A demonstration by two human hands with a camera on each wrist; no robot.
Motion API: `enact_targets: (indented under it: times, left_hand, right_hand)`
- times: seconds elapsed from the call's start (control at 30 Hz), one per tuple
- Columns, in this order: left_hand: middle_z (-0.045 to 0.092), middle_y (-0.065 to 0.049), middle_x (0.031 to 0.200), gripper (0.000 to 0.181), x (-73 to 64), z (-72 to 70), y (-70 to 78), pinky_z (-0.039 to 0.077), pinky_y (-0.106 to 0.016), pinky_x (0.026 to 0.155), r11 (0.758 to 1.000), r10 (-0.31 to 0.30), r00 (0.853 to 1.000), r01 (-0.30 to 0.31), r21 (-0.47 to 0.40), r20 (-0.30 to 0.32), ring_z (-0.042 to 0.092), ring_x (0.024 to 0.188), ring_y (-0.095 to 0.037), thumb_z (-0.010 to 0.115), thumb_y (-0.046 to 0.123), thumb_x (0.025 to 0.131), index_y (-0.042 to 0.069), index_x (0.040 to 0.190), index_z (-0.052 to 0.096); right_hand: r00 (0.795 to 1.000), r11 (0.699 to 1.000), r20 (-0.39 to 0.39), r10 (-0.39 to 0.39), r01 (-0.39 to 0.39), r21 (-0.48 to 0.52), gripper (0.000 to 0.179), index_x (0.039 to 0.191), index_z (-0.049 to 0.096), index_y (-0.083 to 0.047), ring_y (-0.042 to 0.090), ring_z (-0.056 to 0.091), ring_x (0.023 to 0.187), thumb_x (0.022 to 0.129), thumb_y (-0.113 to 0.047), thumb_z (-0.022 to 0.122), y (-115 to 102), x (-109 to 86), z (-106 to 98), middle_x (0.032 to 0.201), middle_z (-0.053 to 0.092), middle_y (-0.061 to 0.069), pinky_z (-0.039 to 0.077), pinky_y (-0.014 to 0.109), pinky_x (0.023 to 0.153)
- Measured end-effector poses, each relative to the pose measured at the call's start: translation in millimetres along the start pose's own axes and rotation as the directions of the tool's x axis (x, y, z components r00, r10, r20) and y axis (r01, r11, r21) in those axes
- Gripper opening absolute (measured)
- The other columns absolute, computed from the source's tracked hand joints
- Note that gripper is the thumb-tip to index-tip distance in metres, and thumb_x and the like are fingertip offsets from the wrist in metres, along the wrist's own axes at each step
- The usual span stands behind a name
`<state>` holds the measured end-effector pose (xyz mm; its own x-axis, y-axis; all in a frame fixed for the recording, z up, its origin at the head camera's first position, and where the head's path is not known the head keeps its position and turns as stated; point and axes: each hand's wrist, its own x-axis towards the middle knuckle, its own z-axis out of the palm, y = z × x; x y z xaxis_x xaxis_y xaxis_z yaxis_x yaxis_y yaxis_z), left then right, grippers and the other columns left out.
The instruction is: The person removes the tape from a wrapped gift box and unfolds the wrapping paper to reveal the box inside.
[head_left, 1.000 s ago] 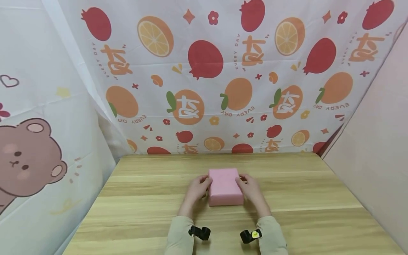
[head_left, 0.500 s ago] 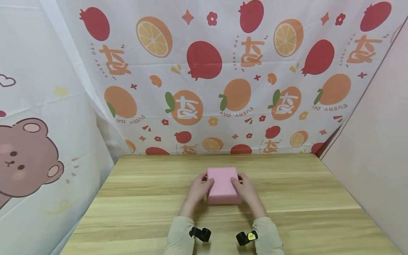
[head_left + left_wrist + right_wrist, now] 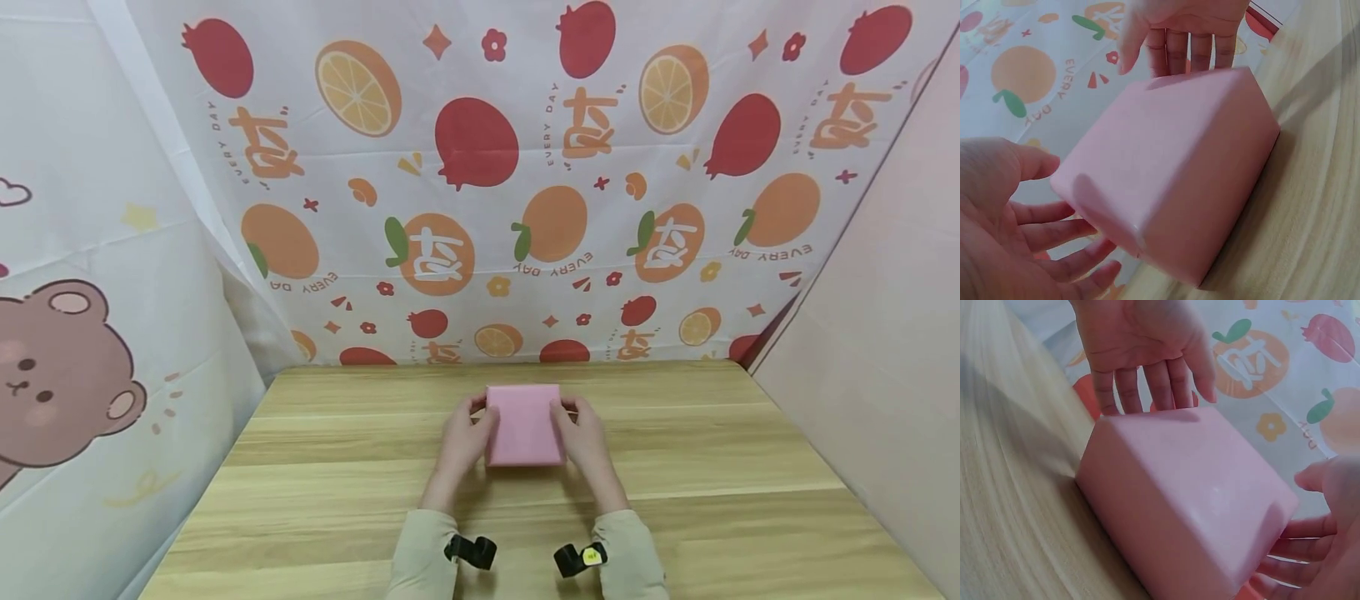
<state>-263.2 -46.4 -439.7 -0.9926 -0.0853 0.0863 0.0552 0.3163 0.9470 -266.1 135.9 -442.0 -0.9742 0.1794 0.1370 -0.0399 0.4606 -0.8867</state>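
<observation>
A pink, smooth-sided box (image 3: 525, 425) is on the wooden table between the two hands. My left hand (image 3: 463, 437) holds its left side, the thumb close to the top edge and the fingers along the side. On the opposite side my right hand (image 3: 583, 435) holds it in much the same way. Both wrist views show the box's (image 3: 1141, 144) near bottom edge low against the table. Fingertips of the left hand (image 3: 1022, 231) and right hand (image 3: 1329, 537) are partly hidden by the box. Its underside cannot be seen.
The pale wooden table (image 3: 337, 483) extends around the box. A fruit-printed cloth (image 3: 480, 250) hangs behind its far edge. A bear-printed cloth (image 3: 67, 375) hangs at the left, and a pale panel (image 3: 885, 333) stands at the right.
The thumbs moved inward over the box, then back toward its edges. Its front face, visible earlier in the head view, has nearly vanished; the box tilts toward the head camera.
</observation>
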Motion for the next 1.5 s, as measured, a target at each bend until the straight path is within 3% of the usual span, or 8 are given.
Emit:
enact_targets:
  times: [0.2,0.4,0.57,0.7,0.87,1.17,1.37,1.5]
  left_hand:
    - [0.06,-0.01,0.117,0.035,-0.7,2.6,3.8,0.053,-0.034,0.078,0.999,-0.002,0.997,-0.001,-0.047,-0.071,0.062,0.098,-0.025,0.056,0.032,0.087,0.008,0.113,0.057]
    - [0.064,-0.009,0.109,0.034,-1.4,4.3,5.3,0.053,-0.035,0.077,0.997,0.005,0.99,-0.016,-0.079,-0.14,0.063,0.096,-0.025,0.06,0.037,0.083,0.01,0.103,0.061]
    - [0.065,-0.011,0.106,0.031,-1.1,4.1,3.4,0.054,-0.033,0.073,0.992,0.015,0.986,-0.036,-0.123,-0.168,0.065,0.093,-0.026,0.064,0.036,0.08,0.009,0.095,0.063]
    - [0.064,-0.009,0.107,0.027,0.6,2.4,-0.1,0.054,-0.03,0.07,0.985,-0.008,0.984,-0.023,-0.169,-0.178,0.064,0.093,-0.025,0.069,0.033,0.077,0.009,0.089,0.063]
    - [0.064,-0.011,0.104,0.025,3.7,0.0,-6.1,0.054,-0.027,0.068,0.971,-0.02,0.989,-0.016,-0.238,-0.147,0.063,0.096,-0.023,0.072,0.021,0.075,0.004,0.089,0.06]
    - [0.06,-0.016,0.109,0.033,9.6,-2.6,-14.2,0.053,-0.029,0.078,0.953,0.003,0.997,-0.027,-0.302,-0.077,0.06,0.104,-0.028,0.068,-0.002,0.072,-0.001,0.102,0.055]
    - [0.055,-0.018,0.114,0.04,11.2,-4.6,-19.9,0.053,-0.031,0.08,0.946,0.029,0.999,-0.033,-0.323,-0.016,0.057,0.106,-0.03,0.065,-0.009,0.071,-0.002,0.108,0.05]
    - [0.058,-0.015,0.109,0.041,13.0,-7.1,-23.1,0.053,-0.028,0.075,0.956,0.036,0.999,-0.035,-0.292,-0.001,0.06,0.098,-0.024,0.068,-0.003,0.072,0.002,0.108,0.051]
  right_hand:
    - [0.997,0.999,-0.08,-0.015,0.017,0.032,0.032,0.098,0.06,-0.007,0.025,0.061,0.097,0.09,-0.036,0.05,0,1.2,-2,0.104,0.064,0.013,0.049,0.037,0.082]
    - [0.99,0.999,-0.144,-0.005,0.012,0.048,0.034,0.087,0.06,-0.007,0.017,0.057,0.077,0.089,-0.04,0.05,0,1.4,-3,0.086,0.064,0.011,0.046,0.026,0.065]
    - [0.984,0.994,-0.174,-0.021,0.039,0.103,0.029,0.083,0.061,-0.005,0.011,0.053,0.065,0.087,-0.033,0.056,1,2.8,-3,0.078,0.062,0.013,0.044,0.022,0.058]
    - [0.985,0.989,-0.164,-0.055,0.076,0.128,0.019,0.083,0.062,-0.004,0.013,0.06,0.078,0.085,-0.023,0.06,2,4.2,-3,0.091,0.065,0.013,0.047,0.019,0.066]
    - [0.99,0.98,-0.112,-0.083,0.102,0.173,0.014,0.083,0.06,0.0,0.022,0.061,0.096,0.085,-0.014,0.06,4,5.0,-3,0.105,0.064,0.015,0.05,0.018,0.071]
    - [0.992,0.966,-0.027,-0.124,0.127,0.226,0.006,0.081,0.056,0.003,0.029,0.061,0.102,0.079,0.0,0.062,16,6.8,-2,0.113,0.061,0.017,0.05,0.029,0.086]
    - [0.992,0.974,0.026,-0.125,0.118,0.195,0.008,0.081,0.057,0.001,0.027,0.061,0.102,0.077,0.001,0.064,26,10.4,-5,0.113,0.061,0.015,0.051,0.027,0.084]
    - [0.993,0.976,0.071,-0.092,0.076,0.205,0.01,0.084,0.056,0.002,0.028,0.061,0.1,0.077,0.001,0.064,26,9.9,-11,0.113,0.06,0.017,0.053,0.025,0.076]
